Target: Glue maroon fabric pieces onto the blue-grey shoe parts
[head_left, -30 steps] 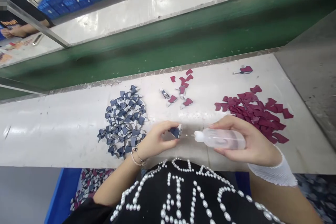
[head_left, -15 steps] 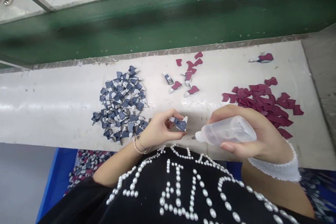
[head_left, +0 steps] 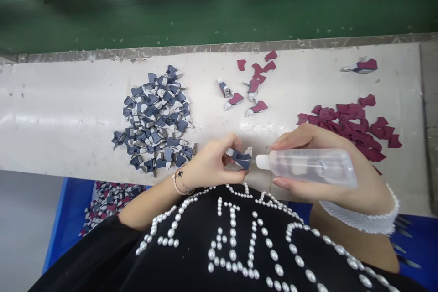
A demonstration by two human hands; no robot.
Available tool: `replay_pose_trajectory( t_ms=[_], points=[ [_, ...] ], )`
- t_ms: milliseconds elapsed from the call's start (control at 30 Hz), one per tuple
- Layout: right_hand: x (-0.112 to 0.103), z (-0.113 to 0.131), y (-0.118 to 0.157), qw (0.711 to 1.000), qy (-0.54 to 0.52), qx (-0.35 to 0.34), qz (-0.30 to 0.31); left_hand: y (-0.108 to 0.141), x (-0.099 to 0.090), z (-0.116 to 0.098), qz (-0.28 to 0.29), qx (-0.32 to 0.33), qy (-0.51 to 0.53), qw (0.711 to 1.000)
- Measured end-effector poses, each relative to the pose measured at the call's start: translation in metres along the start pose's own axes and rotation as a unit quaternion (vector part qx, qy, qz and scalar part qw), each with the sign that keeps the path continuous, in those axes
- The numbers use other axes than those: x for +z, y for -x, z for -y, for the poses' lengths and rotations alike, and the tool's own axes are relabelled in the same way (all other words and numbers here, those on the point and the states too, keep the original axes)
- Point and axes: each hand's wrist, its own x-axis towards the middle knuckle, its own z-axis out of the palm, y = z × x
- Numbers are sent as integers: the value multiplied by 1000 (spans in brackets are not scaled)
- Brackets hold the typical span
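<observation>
Between thumb and fingers, my left hand (head_left: 219, 162) pinches a small grey-and-blue plastic part (head_left: 241, 159). My right hand (head_left: 328, 159) is wrapped round a clear squeeze bottle (head_left: 311, 164) with a white cap and a thin needle tip. The bottle lies almost level, its tip at the right side of the plastic part; whether it touches I cannot tell. A heap of similar grey-and-blue parts (head_left: 157, 123) is to the left of my hands. Beyond my right hand lies a pile of dark red pieces (head_left: 356, 123), partly hidden by that hand.
Several loose red pieces (head_left: 257, 69) and parts with red tops (head_left: 258, 107) lie mid-table. One more red-topped part (head_left: 364, 66) is at the far right. A green wall (head_left: 219, 4) borders the table's back. Below the left edge stands a blue bin (head_left: 61, 219) of mixed parts.
The bottle has turned level and its tip has come up to the plastic part in my left hand. The camera view has shifted, with less visible beyond the green wall.
</observation>
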Motion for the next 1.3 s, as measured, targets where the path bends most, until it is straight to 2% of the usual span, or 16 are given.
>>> replay_pose_trajectory(
  t_ms=[167,267,433,633,833,1033,1200,1300],
  points=[
    [11,9,3,996,86,-29,-14,2,-2,-7,78,4,47,996],
    [16,15,3,990,137,-40,-7,4,-2,-9,102,2,44,994],
    [18,17,2,986,162,-47,17,4,-2,-9,120,16,21,992],
    [20,18,1,987,149,-54,35,3,-2,-9,128,4,20,992],
    [20,18,3,982,174,-68,11,3,-2,-9,120,9,21,993],
    [21,16,5,975,190,-110,40,2,-2,-6,128,2,56,990],
    [20,15,7,974,208,-88,15,3,-2,-7,116,3,34,993],
    [20,14,8,972,214,-99,25,3,-2,-7,119,0,34,992]
  ],
)
